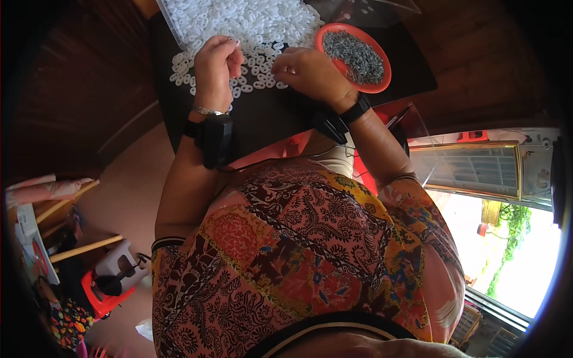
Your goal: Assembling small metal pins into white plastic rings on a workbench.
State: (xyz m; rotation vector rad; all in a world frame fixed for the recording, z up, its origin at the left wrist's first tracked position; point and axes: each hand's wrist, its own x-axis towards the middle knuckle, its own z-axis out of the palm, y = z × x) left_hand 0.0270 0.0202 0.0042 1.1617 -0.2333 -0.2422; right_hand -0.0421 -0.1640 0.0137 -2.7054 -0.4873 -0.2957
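Small white oval plastic pieces with holes (pixel 245 88) lie scattered on the dark table around both hands. My left hand (pixel 215 70) is raised over them with its fingers curled and thumb pressed to the forefinger. A tiny pale spot shows at its fingertips, too small to name. To the right, my right hand (pixel 315 73) is closed too, its fingers bent inward over the loose white pieces; anything within them is hidden. Close beside that hand stands an orange-red plastic dish (pixel 387 59) holding a heap of small grey metal-looking parts (pixel 357 56).
A clear-walled box (pixel 173 27) full of the same white pieces stands at the far side of the dark table (pixel 262 125). A red stool (pixel 107 301) and wooden poles (pixel 86 247) are on the floor at left. A bright opening (pixel 537 256) lies at right.
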